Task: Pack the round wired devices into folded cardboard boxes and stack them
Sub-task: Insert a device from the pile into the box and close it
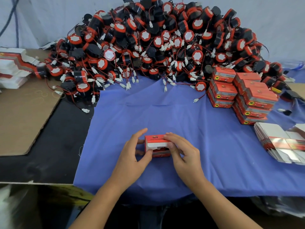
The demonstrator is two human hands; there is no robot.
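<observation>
Both hands gripped one small red cardboard box point(156, 138) that sat on the blue cloth point(165, 113) close in front of the person. The left hand point(132, 156) curled round its left end with the thumb against the near face. The right hand point(184, 154) lay over the top right corner, its thumb pressing at the open near end. That end was not yet shut: a white flap was folded partway down, and something red showed in the gap beneath it, probably a device already inside.

The step in hand appeared to be closing the box. The next move would call for tucking the flap fully in while the left hand steadied the carton, taking care that no wire or connector got caught in the fold. After that the box would go to the stack of packed boxes point(247, 96), well to the right.

A big heap of round wired devices point(165, 38) filled the back of the table, its white connectors spilling onto the cloth. One loose lead point(196, 100) lay just beside the stack. Flat box blanks point(280, 142) lay at the right edge, near that stack, and more blanks point(13, 70) sat far left above a brown cardboard sheet point(21, 116). Nothing lay between the hands and the stack, though the stack leaned unevenly and could shift under a careless placement.
</observation>
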